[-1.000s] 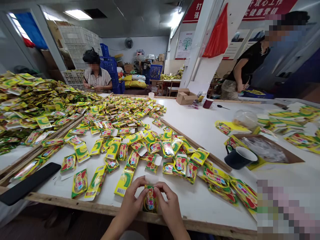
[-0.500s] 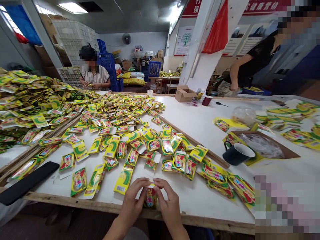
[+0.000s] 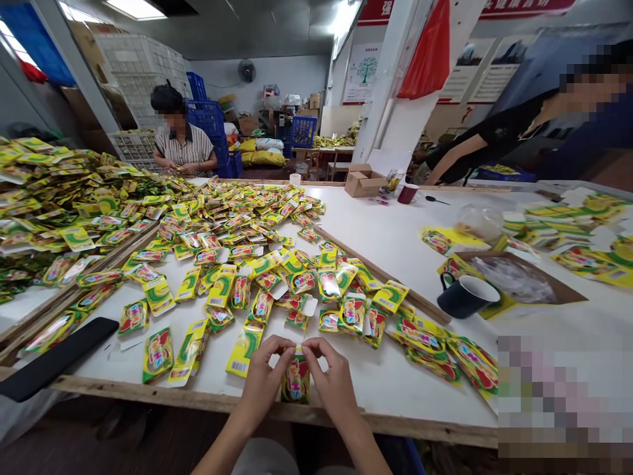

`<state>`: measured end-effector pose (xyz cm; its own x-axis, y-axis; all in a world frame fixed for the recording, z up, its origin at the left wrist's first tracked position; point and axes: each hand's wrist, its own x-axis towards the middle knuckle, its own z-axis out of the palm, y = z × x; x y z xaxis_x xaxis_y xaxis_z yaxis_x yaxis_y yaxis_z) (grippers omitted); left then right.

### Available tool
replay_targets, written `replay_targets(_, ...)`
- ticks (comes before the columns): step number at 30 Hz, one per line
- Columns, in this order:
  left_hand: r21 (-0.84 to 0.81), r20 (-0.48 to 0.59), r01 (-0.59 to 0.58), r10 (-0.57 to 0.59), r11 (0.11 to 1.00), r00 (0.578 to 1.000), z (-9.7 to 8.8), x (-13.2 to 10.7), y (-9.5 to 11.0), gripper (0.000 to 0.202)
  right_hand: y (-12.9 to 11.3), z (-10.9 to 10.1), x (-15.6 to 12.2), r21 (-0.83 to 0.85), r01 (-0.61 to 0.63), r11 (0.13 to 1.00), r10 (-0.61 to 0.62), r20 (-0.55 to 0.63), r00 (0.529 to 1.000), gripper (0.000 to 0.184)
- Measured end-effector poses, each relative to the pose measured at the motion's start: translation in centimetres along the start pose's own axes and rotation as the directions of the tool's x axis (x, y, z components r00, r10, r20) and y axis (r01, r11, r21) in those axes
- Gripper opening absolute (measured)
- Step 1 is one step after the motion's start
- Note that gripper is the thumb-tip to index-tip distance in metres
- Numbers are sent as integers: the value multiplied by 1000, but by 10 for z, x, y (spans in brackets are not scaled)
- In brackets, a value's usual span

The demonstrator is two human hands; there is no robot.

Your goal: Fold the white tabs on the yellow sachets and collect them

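Close to the table's front edge, a small yellow-green printed box [image 3: 296,381] stands between my two hands with its colourful lettering facing me. My left hand [image 3: 268,371] pinches the box's top left corner between thumb and fingers. On the other side, my right hand [image 3: 328,373] pinches the top right corner in the same way. The fingertips partly hide the top flap. Just beyond my hands lie loose boxes of the same kind, among them a yellow one [image 3: 246,348] left of my left hand and one with a raised white flap [image 3: 298,313].
A large heap of boxes [image 3: 74,204] fills the left. A black phone-like slab [image 3: 59,356] lies at the front left. Wooden strips [image 3: 380,274] divide the white table. A dark mug [image 3: 467,297] stands right, beside an opened carton [image 3: 524,277]. Two people are across the table.
Both hands have risen slightly at the box's top, so more of its front shows. The person at the far right has bent lower. The view has shifted a little.
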<state>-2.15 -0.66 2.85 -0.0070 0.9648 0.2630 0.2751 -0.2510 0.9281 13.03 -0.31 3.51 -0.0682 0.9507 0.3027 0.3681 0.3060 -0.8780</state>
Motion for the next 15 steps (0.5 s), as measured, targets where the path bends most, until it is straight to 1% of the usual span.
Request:
replay_targets(4, -130, 31, 6, -1, 991, 1000, -3, -6, -12, 16, 5, 0, -9, 127, -9, 992, 8, 8, 1000, 22)
replay_targets(8, -151, 63, 25, -16, 988, 998, -3, -10, -14, 16, 11, 6, -15, 199, -20, 980, 20, -1, 1000, 18)
replay_targets(10, -118, 73, 32, -23, 993, 997, -3, -12, -11, 17, 11, 6, -16, 207, -30, 978, 33, -9, 999, 17)
replay_targets(12, -54, 60, 31, -28, 998, 998, -6, -12, -9, 21, 11, 1, -20, 189, -50, 981, 57, -34, 998, 18)
replay_targets(13, -6, 41, 29, -28, 1000, 999, -8, -11, -9, 23, 11, -4, -24, 168, -62, 984, 73, -62, 995, 18)
replay_targets(15, 126, -21, 16, -14, 992, 1000, -16, -9, -13, 27, 14, -22, -36, 107, -91, 990, 107, -162, 981, 19)
